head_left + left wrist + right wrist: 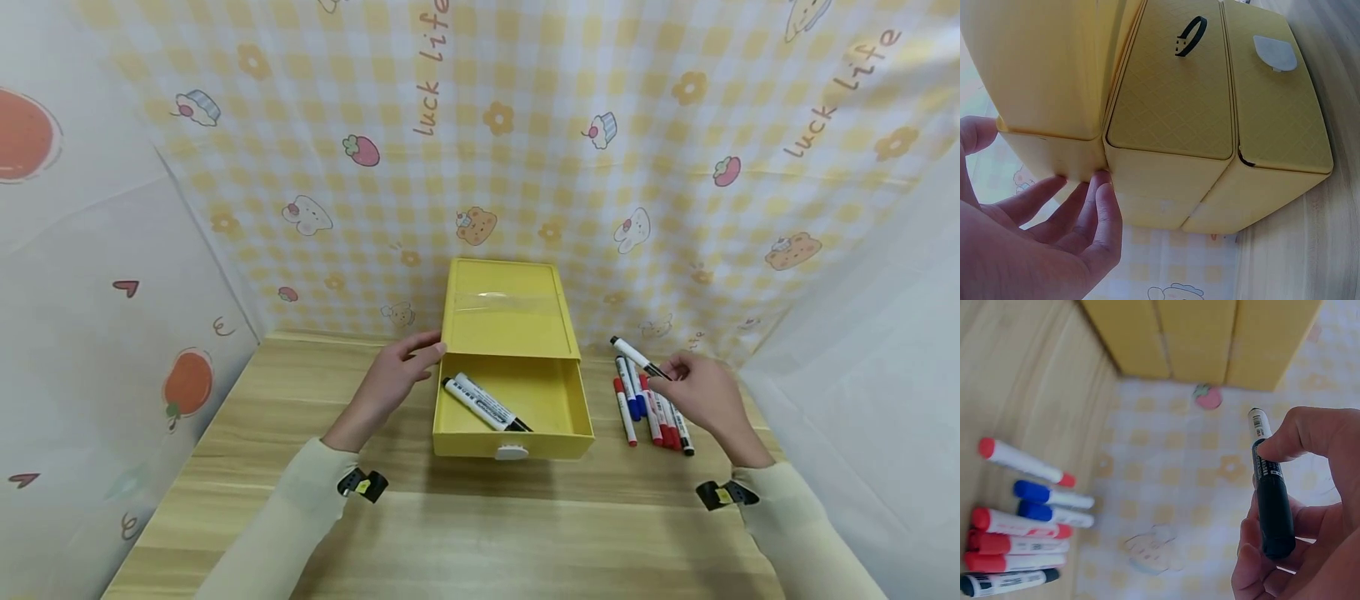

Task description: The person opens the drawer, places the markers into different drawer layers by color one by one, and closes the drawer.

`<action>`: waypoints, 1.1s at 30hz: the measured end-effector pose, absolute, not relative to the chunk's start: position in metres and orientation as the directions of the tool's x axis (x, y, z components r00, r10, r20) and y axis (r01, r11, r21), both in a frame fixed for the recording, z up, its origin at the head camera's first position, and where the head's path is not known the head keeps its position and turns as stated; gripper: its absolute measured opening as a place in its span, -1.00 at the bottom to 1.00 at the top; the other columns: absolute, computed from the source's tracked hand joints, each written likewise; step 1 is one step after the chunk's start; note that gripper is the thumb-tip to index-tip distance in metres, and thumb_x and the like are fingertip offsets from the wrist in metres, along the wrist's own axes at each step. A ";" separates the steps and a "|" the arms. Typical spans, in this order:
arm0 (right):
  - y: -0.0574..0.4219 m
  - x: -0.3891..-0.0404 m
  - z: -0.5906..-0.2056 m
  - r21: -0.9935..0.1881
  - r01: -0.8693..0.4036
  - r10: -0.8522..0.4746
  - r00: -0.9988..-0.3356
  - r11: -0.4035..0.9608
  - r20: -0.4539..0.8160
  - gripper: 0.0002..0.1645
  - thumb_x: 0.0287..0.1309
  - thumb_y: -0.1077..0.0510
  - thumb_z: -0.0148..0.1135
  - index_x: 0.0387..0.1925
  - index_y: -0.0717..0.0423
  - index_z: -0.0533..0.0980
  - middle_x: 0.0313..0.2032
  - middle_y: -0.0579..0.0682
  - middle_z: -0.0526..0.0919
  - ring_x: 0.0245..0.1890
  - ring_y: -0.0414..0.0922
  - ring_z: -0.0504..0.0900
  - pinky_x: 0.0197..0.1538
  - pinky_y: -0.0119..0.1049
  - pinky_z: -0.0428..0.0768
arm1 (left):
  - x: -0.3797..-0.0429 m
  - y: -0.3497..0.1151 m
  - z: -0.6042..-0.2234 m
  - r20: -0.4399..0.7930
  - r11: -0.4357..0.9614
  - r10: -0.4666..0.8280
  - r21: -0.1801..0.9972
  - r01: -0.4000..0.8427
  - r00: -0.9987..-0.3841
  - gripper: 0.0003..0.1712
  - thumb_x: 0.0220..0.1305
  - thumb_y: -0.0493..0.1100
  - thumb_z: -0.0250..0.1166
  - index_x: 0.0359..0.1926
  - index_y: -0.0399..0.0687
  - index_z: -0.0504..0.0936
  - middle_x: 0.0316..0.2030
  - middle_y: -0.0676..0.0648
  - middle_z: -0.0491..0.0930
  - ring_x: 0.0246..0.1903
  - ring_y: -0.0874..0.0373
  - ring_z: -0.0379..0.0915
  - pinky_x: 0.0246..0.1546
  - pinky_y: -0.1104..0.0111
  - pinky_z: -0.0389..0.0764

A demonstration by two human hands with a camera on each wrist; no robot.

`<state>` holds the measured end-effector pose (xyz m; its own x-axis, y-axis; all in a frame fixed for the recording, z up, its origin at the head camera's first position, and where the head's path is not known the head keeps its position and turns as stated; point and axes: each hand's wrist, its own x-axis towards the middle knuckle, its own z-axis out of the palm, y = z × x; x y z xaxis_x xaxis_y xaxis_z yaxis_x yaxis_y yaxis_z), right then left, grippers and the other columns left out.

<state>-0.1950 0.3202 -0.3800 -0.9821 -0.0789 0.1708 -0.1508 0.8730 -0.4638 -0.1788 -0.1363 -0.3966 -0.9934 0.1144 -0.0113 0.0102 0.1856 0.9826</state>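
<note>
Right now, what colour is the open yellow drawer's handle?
White handle, clearest in the head view.

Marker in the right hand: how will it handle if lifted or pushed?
Likely stiff: the marker looks straight and unbent in the right hand. Probably light, since a pinch seems enough to hold it up. Apt to roll if pushed flat, judging by its rounded barrel.

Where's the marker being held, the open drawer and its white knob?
Held marker [1271, 490]: right wrist view, on its dark section.
Open drawer [465, 445]: head view, on its front panel.
White knob [512, 452]: head view, middle of its face.
</note>
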 end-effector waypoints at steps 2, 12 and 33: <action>0.314 -0.192 -0.373 -0.456 -0.167 -0.097 -0.980 0.874 0.174 -0.69 0.32 0.01 0.52 -0.27 0.13 0.59 -0.41 -0.02 0.64 -0.49 -0.06 0.50 -0.37 -0.16 0.42 | -0.179 -0.137 -0.396 -0.014 0.180 0.113 0.984 0.007 -0.993 -0.29 0.64 0.15 0.28 0.56 -0.19 0.51 0.53 -0.22 0.45 0.40 -0.20 0.50 0.40 -0.12 0.57; 0.288 -0.178 -0.344 -0.427 -0.251 -0.161 -0.958 0.869 0.236 -0.87 0.23 0.15 0.44 -0.25 0.12 0.66 -0.44 -0.04 0.61 -0.56 -0.07 0.41 -0.43 -0.17 0.37 | -0.179 -0.137 -0.397 -0.015 0.188 0.116 0.982 0.007 -0.993 -0.29 0.65 0.16 0.27 0.56 -0.18 0.51 0.53 -0.21 0.46 0.40 -0.19 0.51 0.40 -0.11 0.58; 0.240 -0.158 -0.306 -0.303 -0.464 -0.347 -0.863 0.833 0.367 -0.88 0.11 0.19 0.50 -0.34 0.02 0.66 -0.42 -0.13 0.60 -0.47 -0.14 0.41 -0.39 -0.21 0.37 | -0.179 -0.138 -0.395 -0.017 0.183 0.127 0.983 0.006 -0.992 -0.29 0.66 0.13 0.27 0.58 -0.21 0.48 0.55 -0.23 0.43 0.43 -0.20 0.48 0.43 -0.14 0.54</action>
